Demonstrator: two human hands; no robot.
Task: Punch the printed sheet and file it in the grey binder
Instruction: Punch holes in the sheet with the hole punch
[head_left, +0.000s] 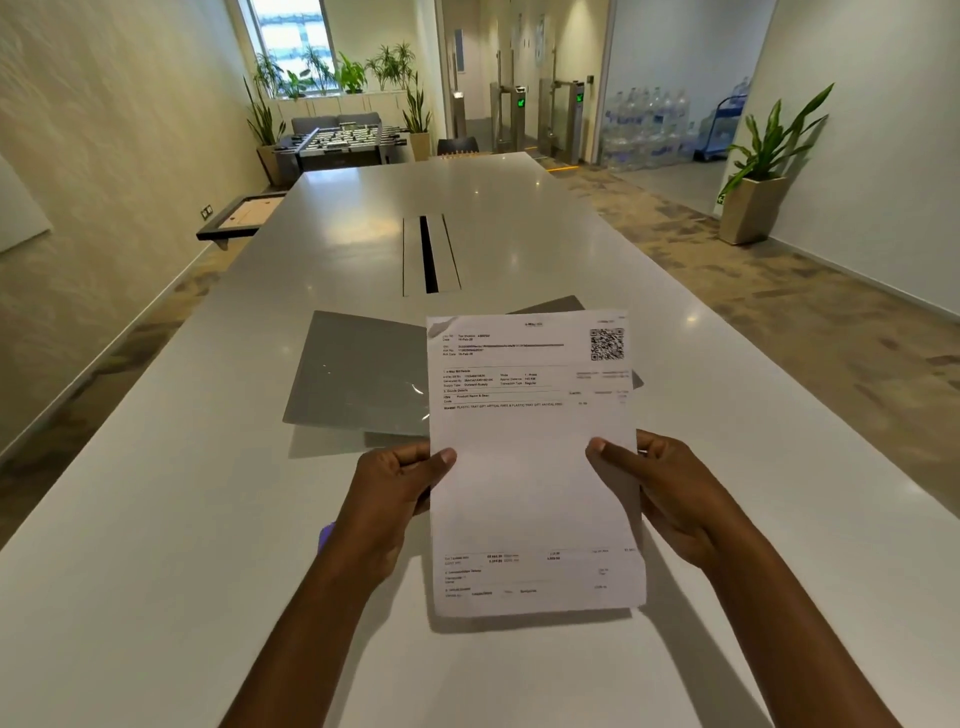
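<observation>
I hold the printed sheet (530, 467) upright in front of me, above the white table (156, 571). It carries printed text and a QR code at its top right. My left hand (387, 499) grips its left edge, thumb on the front. My right hand (670, 493) grips the right edge the same way. Behind the sheet the grey binder (363, 371) lies open and flat on the table, its right half mostly hidden by the paper. A small purple object (326, 535) peeks out beside my left wrist; what it is I cannot tell. No hole punch is visible.
A cable slot (430, 254) runs along the table's middle beyond the binder. A framed board (241, 215) sits off the table's far left edge. A potted plant (758, 176) stands by the right wall, and a foosball table (343, 140) stands past the far end.
</observation>
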